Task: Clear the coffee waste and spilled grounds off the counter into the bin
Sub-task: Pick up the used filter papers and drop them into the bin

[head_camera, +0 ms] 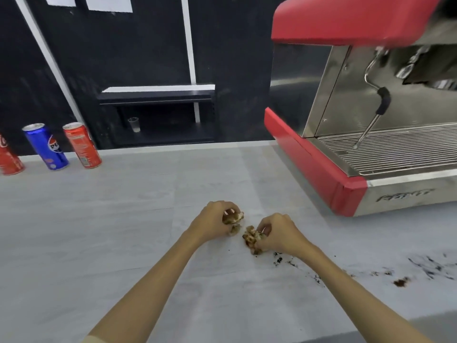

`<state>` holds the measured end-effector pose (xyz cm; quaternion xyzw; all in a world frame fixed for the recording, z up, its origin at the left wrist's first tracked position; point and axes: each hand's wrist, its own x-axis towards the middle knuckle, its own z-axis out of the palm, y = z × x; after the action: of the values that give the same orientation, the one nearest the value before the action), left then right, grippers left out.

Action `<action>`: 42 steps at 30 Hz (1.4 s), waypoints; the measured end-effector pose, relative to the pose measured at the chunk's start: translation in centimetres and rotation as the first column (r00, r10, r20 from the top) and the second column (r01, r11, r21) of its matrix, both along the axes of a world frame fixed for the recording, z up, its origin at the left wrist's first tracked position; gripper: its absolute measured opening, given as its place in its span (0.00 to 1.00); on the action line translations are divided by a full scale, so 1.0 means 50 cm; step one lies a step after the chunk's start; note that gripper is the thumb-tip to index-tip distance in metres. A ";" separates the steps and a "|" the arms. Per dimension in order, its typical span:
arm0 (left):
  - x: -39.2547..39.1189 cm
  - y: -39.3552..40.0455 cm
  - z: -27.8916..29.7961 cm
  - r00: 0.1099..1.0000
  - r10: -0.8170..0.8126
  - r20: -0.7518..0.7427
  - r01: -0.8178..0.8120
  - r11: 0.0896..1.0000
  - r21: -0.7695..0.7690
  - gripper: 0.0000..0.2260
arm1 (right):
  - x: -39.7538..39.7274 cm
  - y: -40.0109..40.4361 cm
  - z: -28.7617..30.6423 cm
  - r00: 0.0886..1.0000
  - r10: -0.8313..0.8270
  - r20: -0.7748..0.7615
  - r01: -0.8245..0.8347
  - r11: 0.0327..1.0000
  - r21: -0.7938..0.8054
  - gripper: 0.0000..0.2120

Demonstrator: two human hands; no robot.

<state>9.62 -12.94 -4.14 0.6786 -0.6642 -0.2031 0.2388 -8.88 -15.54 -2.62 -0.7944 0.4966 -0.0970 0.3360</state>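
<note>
My left hand (214,220) is closed around a crumpled, coffee-stained wad of waste (233,219) on the grey counter (99,231). My right hand (278,233) grips a second brown-stained wad (251,237) a little to the right. The two hands are close together, near the middle of the counter. Spilled coffee grounds (400,282) lie scattered in dark streaks and a small brown heap to the right of my right forearm. No bin is in view.
A red and steel espresso machine (346,169) with a steam wand (376,112) stands at the right. Three drink cans (47,147) stand along the counter's far left edge. A dark shelf unit (158,115) holding a plastic cup (134,124) is behind the counter.
</note>
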 end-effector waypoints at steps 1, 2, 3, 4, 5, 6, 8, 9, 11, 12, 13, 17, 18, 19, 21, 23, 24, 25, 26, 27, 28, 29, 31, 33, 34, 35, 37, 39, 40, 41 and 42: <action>0.001 0.002 -0.002 1.000 0.003 -0.012 -0.003 1.000 -0.002 0.16 | -0.003 0.001 0.001 0.999 -0.034 0.039 0.033 0.999 0.038 0.11; 0.002 0.004 -0.003 1.000 0.007 -0.030 -0.007 1.000 -0.009 0.15 | -0.008 0.002 0.002 0.994 -0.071 0.085 0.064 0.995 0.081 0.12; 0.003 0.007 -0.004 0.998 0.013 -0.056 -0.014 1.000 -0.021 0.15 | -0.015 0.003 0.002 0.984 -0.111 0.136 0.094 0.988 0.125 0.12; 0.004 0.010 -0.002 0.996 0.020 -0.087 -0.023 0.999 -0.035 0.14 | -0.022 0.005 0.002 0.971 -0.151 0.185 0.120 0.979 0.167 0.12; 0.005 0.014 0.001 0.992 0.029 -0.123 -0.035 0.998 -0.048 0.14 | -0.031 0.008 0.002 0.954 -0.191 0.231 0.145 0.968 0.204 0.11; 0.005 0.018 0.006 0.986 0.038 -0.163 -0.047 0.997 -0.054 0.14 | -0.041 0.012 0.003 0.935 -0.227 0.272 0.163 0.958 0.237 0.10; 0.001 0.027 0.018 0.965 0.046 -0.257 -0.061 0.997 -0.051 0.14 | -0.063 0.021 0.004 0.900 -0.277 0.336 0.180 0.939 0.293 0.10; -0.004 0.032 0.024 0.953 0.045 -0.299 -0.063 0.997 -0.049 0.14 | -0.077 0.026 0.005 0.885 -0.293 0.361 0.178 0.930 0.321 0.10; -0.023 0.044 0.035 0.933 0.034 -0.358 -0.054 0.997 -0.046 0.15 | -0.110 0.037 0.009 0.861 -0.312 0.402 0.158 0.915 0.372 0.13; -0.037 0.050 0.040 0.925 0.023 -0.378 -0.042 0.998 -0.042 0.15 | -0.128 0.042 0.011 0.851 -0.320 0.417 0.150 0.908 0.392 0.13; -0.054 0.055 0.045 0.918 0.010 -0.397 -0.027 0.999 -0.037 0.15 | -0.147 0.046 0.012 0.838 -0.334 0.431 0.151 0.901 0.406 0.13; -0.150 0.065 0.062 0.892 -0.055 -0.449 0.049 0.998 -0.025 0.15 | -0.242 0.057 0.017 0.773 -0.410 0.485 0.183 0.875 0.448 0.10; -0.181 0.065 0.064 0.886 -0.072 -0.459 0.067 0.997 -0.027 0.15 | -0.273 0.059 0.017 0.763 -0.417 0.494 0.188 0.874 0.448 0.11; -0.214 0.064 0.065 0.880 -0.087 -0.466 0.082 0.996 -0.032 0.15 | -0.307 0.063 0.017 0.753 -0.423 0.504 0.192 0.874 0.447 0.10; -0.288 0.064 0.065 0.868 -0.113 -0.483 0.109 0.993 -0.038 0.16 | -0.384 0.074 0.018 0.731 -0.441 0.520 0.200 0.868 0.455 0.09; -0.370 0.066 0.063 0.860 -0.137 -0.492 0.138 0.990 -0.033 0.16 | -0.470 0.084 0.012 0.709 -0.463 0.532 0.216 0.861 0.461 0.10; -0.414 0.068 0.061 0.859 -0.143 -0.492 0.150 0.988 -0.025 0.16 | -0.516 0.089 0.007 0.698 -0.479 0.533 0.233 0.855 0.464 0.12; -0.459 0.071 0.058 0.854 -0.144 -0.501 0.158 0.987 -0.015 0.16 | -0.562 0.094 0.001 0.685 -0.498 0.532 0.251 0.846 0.470 0.12; -0.504 0.075 0.055 0.842 -0.146 -0.519 0.165 0.986 -0.009 0.16 | -0.607 0.098 -0.004 0.673 -0.516 0.530 0.267 0.837 0.478 0.13; -0.549 0.078 0.050 0.830 -0.151 -0.537 0.175 0.984 -0.007 0.16 | -0.652 0.101 -0.010 0.667 -0.528 0.527 0.277 0.831 0.482 0.14; -0.592 0.082 0.044 0.822 -0.159 -0.546 0.188 0.982 -0.004 0.16 | -0.694 0.104 -0.015 0.669 -0.530 0.521 0.283 0.830 0.481 0.16; -0.635 0.085 0.038 0.822 -0.168 -0.545 0.200 0.980 -0.001 0.16 | -0.735 0.108 -0.022 0.671 -0.532 0.516 0.290 0.830 0.477 0.18; -0.713 0.090 0.023 0.830 -0.179 -0.528 0.217 0.976 0.011 0.16 | -0.812 0.119 -0.034 0.664 -0.545 0.512 0.310 0.824 0.475 0.19; -0.781 0.092 0.009 0.834 -0.162 -0.527 0.220 0.974 0.048 0.15 | -0.880 0.127 -0.046 0.658 -0.560 0.503 0.329 0.815 0.477 0.18; -0.812 0.091 0.002 0.830 -0.149 -0.537 0.221 0.973 0.072 0.15 | -0.911 0.128 -0.051 0.663 -0.559 0.498 0.336 0.817 0.469 0.18; -0.842 0.088 -0.005 0.826 -0.139 -0.546 0.225 0.970 0.094 0.16 | -0.942 0.128 -0.056 0.669 -0.553 0.496 0.343 0.822 0.454 0.18; -0.901 0.073 -0.017 0.822 -0.135 -0.553 0.237 0.964 0.117 0.15 | -0.999 0.118 -0.065 0.670 -0.547 0.501 0.368 0.832 0.416 0.18; -0.960 0.051 -0.029 0.817 -0.134 -0.560 0.245 0.961 0.127 0.15 | -1.052 0.103 -0.072 0.657 -0.557 0.508 0.392 0.828 0.401 0.16; -0.991 0.038 -0.035 0.815 -0.133 -0.564 0.249 0.959 0.133 0.15 | -1.077 0.094 -0.076 0.649 -0.564 0.511 0.399 0.823 0.404 0.14; -1.023 0.025 -0.040 0.813 -0.133 -0.567 0.253 0.957 0.139 0.15 | -1.104 0.083 -0.082 0.639 -0.572 0.515 0.403 0.818 0.410 0.13; -1.055 0.010 -0.047 0.809 -0.132 -0.573 0.257 0.956 0.142 0.16 | -1.131 0.070 -0.087 0.630 -0.581 0.516 0.406 0.812 0.418 0.12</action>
<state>-43.14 -12.43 -6.49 0.5392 -0.6062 -0.4854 0.3258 -65.42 -12.03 -6.98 -0.4958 0.5649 -0.3760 0.5419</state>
